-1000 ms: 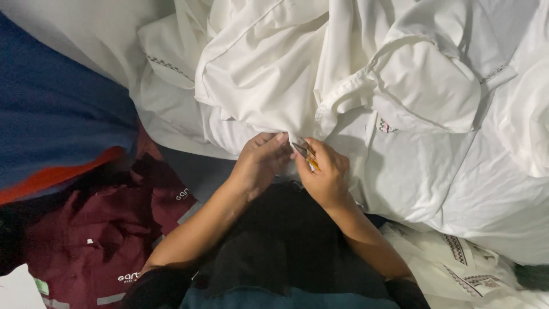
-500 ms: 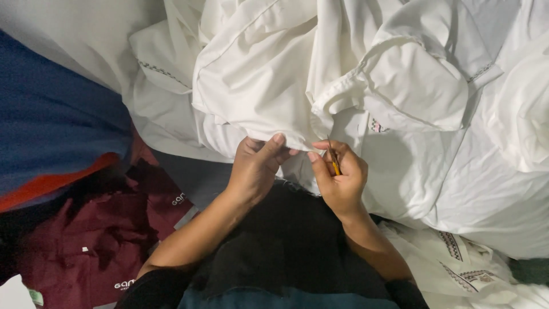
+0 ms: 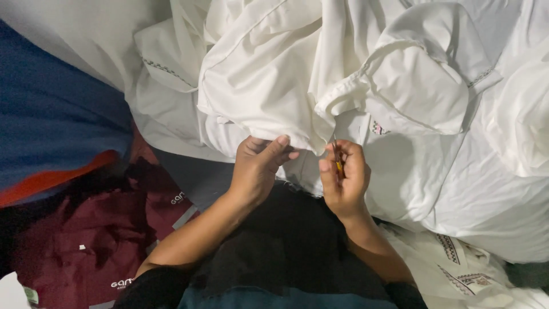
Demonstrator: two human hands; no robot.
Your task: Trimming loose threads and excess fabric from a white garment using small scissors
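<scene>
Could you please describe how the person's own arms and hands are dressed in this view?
Both the left hand and the right hand are bare, with no gloves, rings or watch visible. The forearms are uncovered; short black sleeves begin near the bottom edge.

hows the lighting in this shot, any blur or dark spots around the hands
Head view: soft, even light on the white cloth, no glare; the left hand and right hand are sharp, with no motion blur; the maroon garment at lower left and the dark lap lie in deep shadow.
</scene>
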